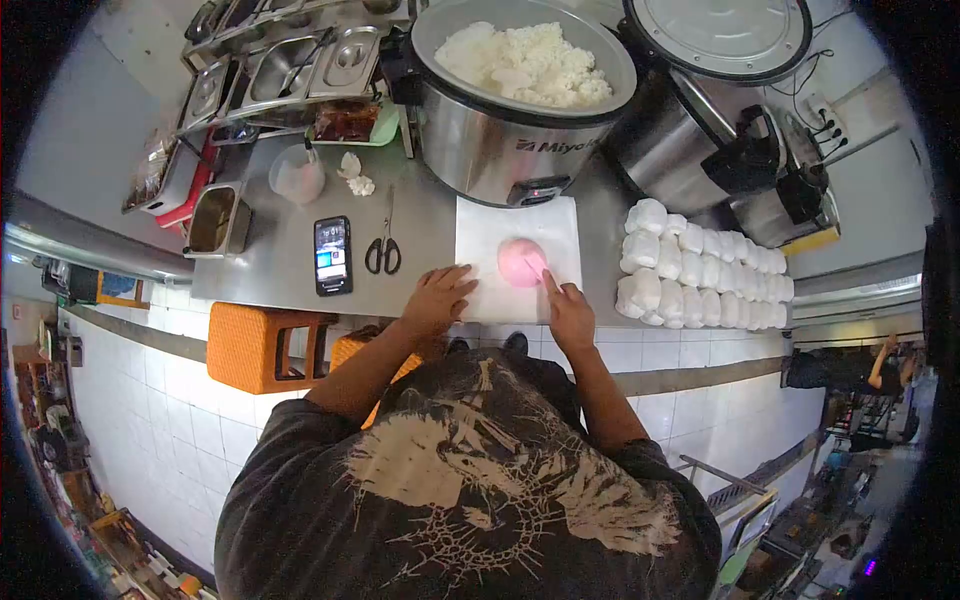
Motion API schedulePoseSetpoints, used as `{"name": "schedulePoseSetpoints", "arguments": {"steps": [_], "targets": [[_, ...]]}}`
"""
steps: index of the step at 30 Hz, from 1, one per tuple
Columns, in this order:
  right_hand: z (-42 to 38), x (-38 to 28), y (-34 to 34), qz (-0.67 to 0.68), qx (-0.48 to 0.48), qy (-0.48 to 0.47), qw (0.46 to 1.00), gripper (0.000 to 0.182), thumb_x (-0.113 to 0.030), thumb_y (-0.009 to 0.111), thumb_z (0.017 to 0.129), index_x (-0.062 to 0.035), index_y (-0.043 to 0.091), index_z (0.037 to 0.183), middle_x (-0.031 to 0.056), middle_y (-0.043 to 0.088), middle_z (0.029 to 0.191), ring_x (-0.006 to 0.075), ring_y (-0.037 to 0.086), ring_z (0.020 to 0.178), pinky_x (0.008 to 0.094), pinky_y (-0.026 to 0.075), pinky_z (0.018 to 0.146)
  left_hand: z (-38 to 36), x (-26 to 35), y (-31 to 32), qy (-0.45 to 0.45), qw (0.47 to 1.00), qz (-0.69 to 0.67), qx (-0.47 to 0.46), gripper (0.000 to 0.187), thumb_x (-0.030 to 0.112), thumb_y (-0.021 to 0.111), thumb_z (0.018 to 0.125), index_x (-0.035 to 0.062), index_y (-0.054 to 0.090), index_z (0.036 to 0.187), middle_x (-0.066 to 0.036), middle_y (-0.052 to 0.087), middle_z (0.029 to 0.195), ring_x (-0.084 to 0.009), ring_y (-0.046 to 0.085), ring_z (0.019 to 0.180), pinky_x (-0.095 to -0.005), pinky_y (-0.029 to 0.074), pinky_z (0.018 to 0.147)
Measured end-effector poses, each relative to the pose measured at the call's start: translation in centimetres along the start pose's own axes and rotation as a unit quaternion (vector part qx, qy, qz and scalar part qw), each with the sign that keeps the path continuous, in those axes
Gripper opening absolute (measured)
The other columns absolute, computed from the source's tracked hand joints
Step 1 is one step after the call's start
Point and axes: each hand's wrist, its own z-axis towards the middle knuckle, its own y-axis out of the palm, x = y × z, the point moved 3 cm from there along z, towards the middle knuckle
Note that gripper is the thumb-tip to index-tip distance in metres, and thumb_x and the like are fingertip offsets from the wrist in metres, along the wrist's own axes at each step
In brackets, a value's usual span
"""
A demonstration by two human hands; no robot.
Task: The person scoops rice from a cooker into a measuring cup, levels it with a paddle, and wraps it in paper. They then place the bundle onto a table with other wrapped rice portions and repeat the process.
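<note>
A round pink piece, like a small bowl or scoop, rests on a sheet of white paper in front of me. My right hand is closed at its lower right edge, the index finger stretched along it; whether there is a handle, I cannot make out. My left hand lies with fingers apart at the left edge of the paper, holding nothing. Just behind the paper stands a large rice cooker full of white rice.
White wrapped bundles stand in rows at the right. To the left lie scissors, a phone and a clear cup. Metal food pans fill the back left; a second cooker is behind right. Orange stools stand below.
</note>
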Motion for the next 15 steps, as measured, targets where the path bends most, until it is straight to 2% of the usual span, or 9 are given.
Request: {"name": "schedulePoseSetpoints", "arguments": {"steps": [4,9,12,15], "targets": [[0.4,-0.1,0.6,-0.020,-0.012,0.003,1.000,0.063,-0.004,0.056,0.088,-0.0237,0.049,0.148,0.0113,0.057,0.095,0.0287,0.062,0.086,0.0401,0.056,0.075,-0.2,0.4,-1.1,-0.004,1.000,0.001,-0.017,0.041,0.027,0.062,0.094,0.0220,0.061,0.135,-0.008,0.042,0.152,-0.0313,0.038,0.139,-0.0512,0.027,0.115],[1.1,-1.4,0.1,-0.026,-0.064,0.058,0.996,0.060,-0.007,0.054,0.091,-0.0237,0.048,0.148,0.0107,0.056,0.095,0.0290,0.062,0.087,0.0403,0.055,0.076,0.1,-0.2,0.5,0.008,0.999,0.007,0.038,0.033,0.027,0.067,0.091,0.0239,0.069,0.124,-0.010,0.048,0.146,-0.0317,0.041,0.136,-0.0530,0.031,0.111],[0.9,-1.2,0.8,0.016,-0.055,0.068,0.996,0.059,-0.008,0.054,0.093,-0.0232,0.047,0.149,0.0121,0.057,0.098,0.0305,0.061,0.090,0.0415,0.054,0.079,0.3,-0.3,0.8,-0.007,0.998,-0.018,0.061,0.029,0.028,0.068,0.091,0.0233,0.072,0.120,-0.010,0.050,0.143,-0.0312,0.043,0.133,-0.0536,0.033,0.109],[0.1,-0.7,0.8,0.139,0.013,0.066,0.988,0.058,-0.008,0.055,0.095,-0.0212,0.045,0.151,0.0152,0.057,0.100,0.0327,0.061,0.091,0.0432,0.052,0.081,0.1,0.0,1.3,-0.028,0.995,-0.025,0.089,0.022,0.030,0.067,0.091,0.0217,0.075,0.111,-0.007,0.054,0.139,-0.0295,0.045,0.131,-0.0527,0.035,0.107]]}}
